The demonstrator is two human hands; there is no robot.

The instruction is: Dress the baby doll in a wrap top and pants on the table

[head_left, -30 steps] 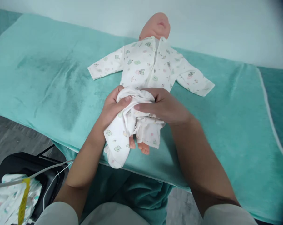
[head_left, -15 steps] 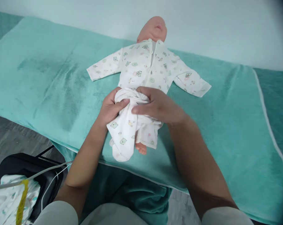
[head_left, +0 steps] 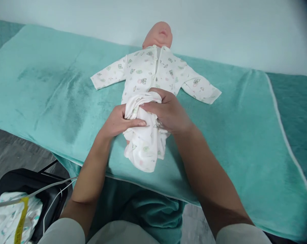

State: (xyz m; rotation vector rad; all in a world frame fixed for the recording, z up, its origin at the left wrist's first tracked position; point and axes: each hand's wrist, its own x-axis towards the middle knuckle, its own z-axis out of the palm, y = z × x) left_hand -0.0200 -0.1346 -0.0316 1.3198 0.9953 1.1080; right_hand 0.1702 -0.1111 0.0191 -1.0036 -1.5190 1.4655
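Note:
A baby doll [head_left: 158,35] lies on its back on the teal-covered bed, wearing a white printed jacket [head_left: 140,79] with its sleeves spread out. Over its legs are bunched white baby pants [head_left: 144,149] with the same green animal print. My left hand [head_left: 121,120] grips the left side of the gathered cloth, thumb lying across the front. On the other side my right hand [head_left: 167,110] pinches the rolled upper edge between thumb and fingers. The doll's legs and feet are mostly covered by the cloth.
The teal cover [head_left: 74,91] drapes over the bed's front edge, with a pale wall [head_left: 219,30] behind. At lower left, a black chair [head_left: 23,179] holds a folded printed cloth [head_left: 13,213]. A grey cable [head_left: 49,185] with a yellow tag [head_left: 21,220] crosses above it.
The hanging pants leg has swung right, covering the toes that showed before. My left thumb has slid lower across the cloth, and my right hand has shifted up the rolled edge.

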